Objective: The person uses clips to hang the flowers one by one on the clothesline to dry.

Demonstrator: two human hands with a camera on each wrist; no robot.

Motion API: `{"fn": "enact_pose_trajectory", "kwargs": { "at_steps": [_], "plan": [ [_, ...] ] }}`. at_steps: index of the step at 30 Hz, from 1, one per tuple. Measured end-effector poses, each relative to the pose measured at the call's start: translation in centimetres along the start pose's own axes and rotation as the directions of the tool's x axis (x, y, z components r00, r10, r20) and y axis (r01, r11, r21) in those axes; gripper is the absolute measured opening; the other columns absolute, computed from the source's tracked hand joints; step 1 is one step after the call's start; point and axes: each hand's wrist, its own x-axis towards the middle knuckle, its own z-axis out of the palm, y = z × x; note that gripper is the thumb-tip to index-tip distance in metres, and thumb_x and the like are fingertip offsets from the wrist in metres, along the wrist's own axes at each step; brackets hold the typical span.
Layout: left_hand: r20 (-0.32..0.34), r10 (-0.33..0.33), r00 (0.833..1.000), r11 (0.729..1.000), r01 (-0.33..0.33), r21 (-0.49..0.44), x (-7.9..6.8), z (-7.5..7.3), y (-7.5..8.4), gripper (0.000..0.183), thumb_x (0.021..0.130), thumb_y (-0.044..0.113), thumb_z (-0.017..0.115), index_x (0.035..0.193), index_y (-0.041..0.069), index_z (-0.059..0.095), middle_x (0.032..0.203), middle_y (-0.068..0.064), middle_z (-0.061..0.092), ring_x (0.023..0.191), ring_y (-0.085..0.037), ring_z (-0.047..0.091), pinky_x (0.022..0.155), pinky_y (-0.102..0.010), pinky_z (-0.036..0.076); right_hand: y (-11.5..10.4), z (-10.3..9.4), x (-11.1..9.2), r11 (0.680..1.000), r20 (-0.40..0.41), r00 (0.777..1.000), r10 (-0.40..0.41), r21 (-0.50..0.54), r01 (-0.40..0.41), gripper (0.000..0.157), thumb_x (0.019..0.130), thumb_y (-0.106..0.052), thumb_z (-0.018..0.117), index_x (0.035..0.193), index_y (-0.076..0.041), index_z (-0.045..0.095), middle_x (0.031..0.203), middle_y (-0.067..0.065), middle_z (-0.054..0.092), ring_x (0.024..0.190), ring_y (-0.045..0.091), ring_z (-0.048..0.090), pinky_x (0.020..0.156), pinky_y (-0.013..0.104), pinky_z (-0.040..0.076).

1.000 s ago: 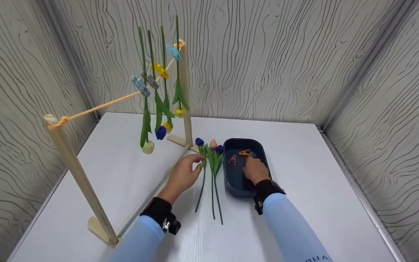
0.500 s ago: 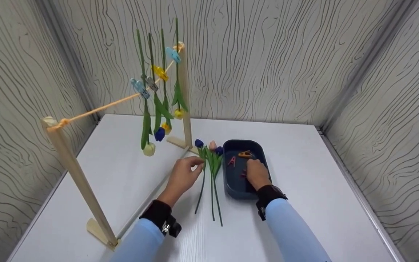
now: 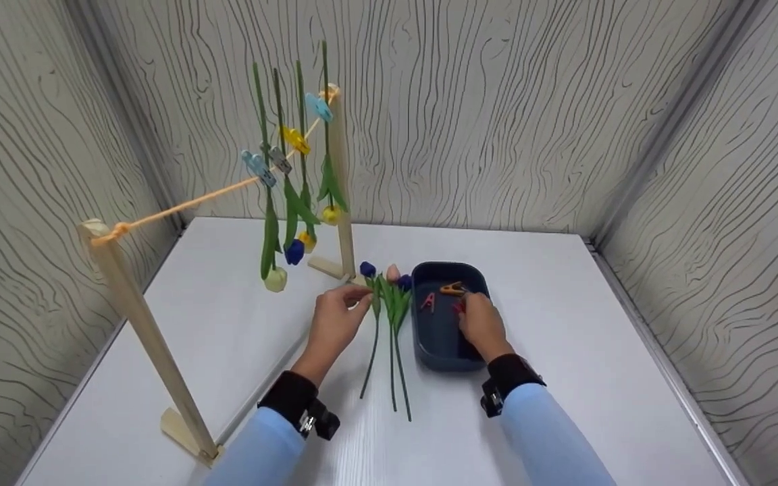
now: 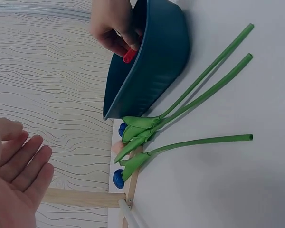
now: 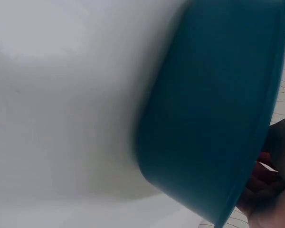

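My right hand (image 3: 483,324) is over the dark blue basin (image 3: 444,361) and pinches a red clothespin (image 4: 129,55) between thumb and fingers. Inside the basin lie an orange clothespin (image 3: 453,289) and a pinkish-red clothespin (image 3: 429,302). My left hand (image 3: 335,324) hovers beside an artificial blue tulip (image 4: 118,179), fingers relaxed and bent a little, gripping nothing. Next to that flower, a pink tulip (image 3: 393,273) and another blue tulip (image 3: 405,282) lie on the table with stems toward me. The basin wall hides part of my right hand in the right wrist view.
At left stands a wooden frame (image 3: 149,337) with an orange cord (image 3: 193,197) between its posts. Several tulips hang there heads down, held by blue, grey and yellow clothespins (image 3: 296,140). Patterned panels (image 3: 470,121) enclose the white table (image 3: 551,283).
My right hand has moved slightly back toward me in the basin and now pinches a red clothespin. The left hand has stayed nearly in place; the head view has tilted up slightly.
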Motion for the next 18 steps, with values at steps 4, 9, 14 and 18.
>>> {"fn": "enact_pose_trajectory", "kwargs": {
  "at_steps": [4, 9, 14, 18],
  "plan": [
    [-0.024, -0.002, 1.000, 0.998, 0.000, -0.055, -0.2, 0.2, 0.7, 0.017, 0.104, 0.012, 0.072, 0.118, 0.007, 0.082, 0.118, -0.012, 0.083, 0.114, -0.029, 0.080, 0.104, -0.046, 0.064, -0.7, -0.6, -0.5, 0.986, -0.103, 0.995, -0.003, 0.163, 0.020, 0.034, 0.103, -0.003, 0.069, 0.135, 0.008, 0.066, 0.127, 0.029, 0.070, 0.121, 0.043, 0.070, 0.105, 0.056, 0.058],
    [-0.023, -0.011, 1.000, 0.994, 0.008, -0.111, -0.7, 0.6, 1.8, 0.019, 0.105, 0.014, 0.072, 0.121, 0.008, 0.080, 0.120, -0.012, 0.082, 0.114, -0.027, 0.079, 0.102, -0.044, 0.064, -2.4, -0.9, -1.4, 0.909, -0.194, 0.981, 0.018, 0.411, 0.065, 0.032, 0.104, -0.002, 0.069, 0.135, 0.004, 0.067, 0.127, 0.027, 0.072, 0.119, 0.040, 0.072, 0.105, 0.053, 0.059],
    [0.000, 0.021, 1.000, 0.991, -0.021, -0.133, -0.9, 1.3, 2.8, 0.023, 0.105, 0.015, 0.073, 0.125, 0.008, 0.079, 0.124, -0.011, 0.080, 0.115, -0.026, 0.079, 0.105, -0.043, 0.063, -4.1, -1.4, -2.3, 0.811, -0.228, 0.972, 0.056, 0.579, 0.089, 0.031, 0.109, -0.004, 0.063, 0.139, 0.004, 0.064, 0.131, 0.025, 0.071, 0.119, 0.038, 0.074, 0.103, 0.050, 0.062],
    [0.002, 0.053, 0.999, 0.983, -0.052, -0.175, -0.9, 1.8, 3.5, 0.024, 0.104, 0.014, 0.073, 0.127, 0.005, 0.078, 0.126, -0.014, 0.080, 0.117, -0.027, 0.079, 0.105, -0.040, 0.063, -5.4, -1.8, -3.1, 0.707, -0.226, 0.972, 0.063, 0.697, 0.116, 0.030, 0.110, -0.006, 0.061, 0.139, 0.003, 0.062, 0.128, 0.026, 0.071, 0.112, 0.032, 0.075, 0.097, 0.044, 0.065]
  ]
}}
